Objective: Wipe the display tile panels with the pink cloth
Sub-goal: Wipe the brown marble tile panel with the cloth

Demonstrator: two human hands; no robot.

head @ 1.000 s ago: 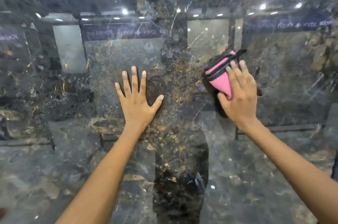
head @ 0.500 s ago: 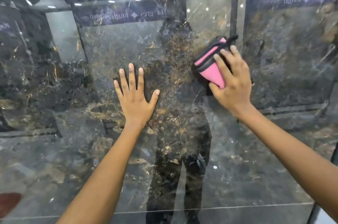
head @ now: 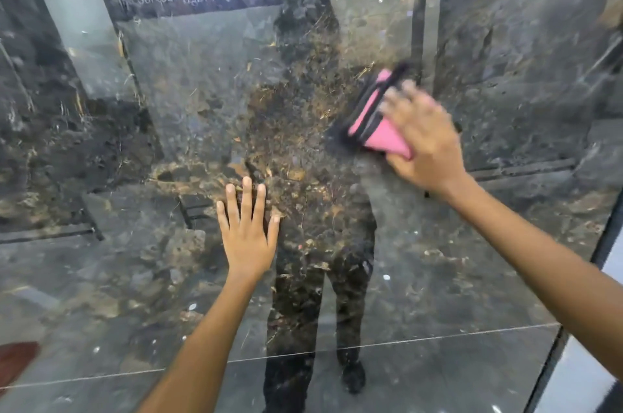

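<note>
A glossy dark marble tile panel (head: 168, 115) with brown and gold veining fills the view and mirrors the showroom. My left hand (head: 247, 237) lies flat on it near the centre, fingers straight and spread. Up to the right, my right hand (head: 423, 139) presses a folded pink cloth (head: 377, 129) with black trim against the panel. The fingers lie flat over the cloth and are blurred by motion. Part of the cloth is hidden under the palm.
A thin joint line (head: 404, 341) crosses the panel low down, with another tile (head: 404, 379) below it. The panel's dark right edge (head: 606, 237) borders a pale strip (head: 580, 375). A reddish-brown patch (head: 17, 362) shows at the lower left.
The view has tilted down, so the joint line now shows. My right hand has slid the cloth across the panel and is blurred. My left hand stays flat, lower in the view.
</note>
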